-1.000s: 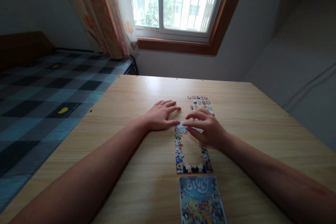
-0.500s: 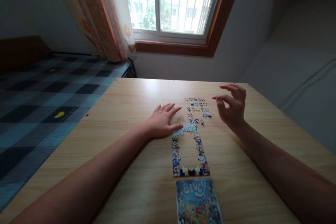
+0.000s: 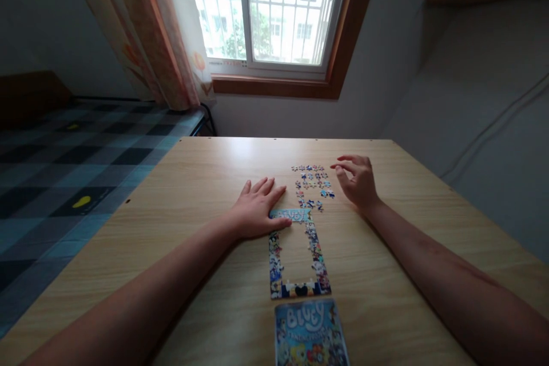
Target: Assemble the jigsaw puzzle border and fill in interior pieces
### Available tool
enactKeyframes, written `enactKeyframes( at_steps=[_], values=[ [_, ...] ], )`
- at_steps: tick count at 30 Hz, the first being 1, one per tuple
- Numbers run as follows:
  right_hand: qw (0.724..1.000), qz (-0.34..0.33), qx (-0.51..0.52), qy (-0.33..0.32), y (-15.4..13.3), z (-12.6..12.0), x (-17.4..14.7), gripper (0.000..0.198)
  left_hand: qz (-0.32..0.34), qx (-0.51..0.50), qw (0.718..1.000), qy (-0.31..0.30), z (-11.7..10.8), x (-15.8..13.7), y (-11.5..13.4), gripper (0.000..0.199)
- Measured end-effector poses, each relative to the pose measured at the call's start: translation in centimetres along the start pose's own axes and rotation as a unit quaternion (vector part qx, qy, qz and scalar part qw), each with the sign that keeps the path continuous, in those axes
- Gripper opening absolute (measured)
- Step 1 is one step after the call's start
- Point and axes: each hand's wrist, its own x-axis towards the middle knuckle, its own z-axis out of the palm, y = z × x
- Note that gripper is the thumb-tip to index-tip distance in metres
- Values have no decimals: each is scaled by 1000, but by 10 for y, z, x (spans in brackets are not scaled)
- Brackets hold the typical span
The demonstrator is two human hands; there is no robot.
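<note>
My left hand (image 3: 259, 207) lies with its fingers spread on the table, palm down. Its thumb rests over the top left of a partly assembled jigsaw puzzle (image 3: 275, 274), a rectangular frame of joined pieces around a bare middle. Just beyond the frame lie several loose jigsaw pieces (image 3: 312, 185) in uneven rows. To the right of those rows, my right hand (image 3: 357, 182) hovers low with bent fingers a little apart; no piece shows between them. A blue picture card or box lid (image 3: 309, 334) printed "BLUEY" lies below the puzzle.
The light wooden table (image 3: 206, 183) reaches to the wall under a barred window (image 3: 287, 11). A bed with a checked cover (image 3: 86, 166) stands at the left, beside a curtain (image 3: 146, 28). A cable (image 3: 493, 126) runs along the right wall.
The view has shifted, so everything sits lower and further left. My right hand has lowered and come slightly closer to the loose pieces. My left hand stays spread at the puzzle's corner.
</note>
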Motion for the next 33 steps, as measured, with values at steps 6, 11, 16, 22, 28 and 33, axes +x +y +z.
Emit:
enactKeyframes(
  at_steps=[6,11,16,22,28,33],
  values=[
    [999,22,10,-43,22,5,-1,27,13,3,1000,12,3,0,-5,95],
    [993,-13,61,-103,29,9,-3,33,14,-3,1000,21,3,2,-9,83],
    [983,-44,92,-154,34,11,-4,39,15,-32,998,57,4,5,-13,70],
    [975,-49,51,-210,40,-4,-1,25,-2,-51,996,77,3,7,-14,65],
    [959,-38,-27,-278,45,-35,12,14,13,-78,990,121,4,9,-18,61],
    [933,13,-85,-350,54,-45,20,10,17,-147,969,200,7,14,-27,46]
  ],
)
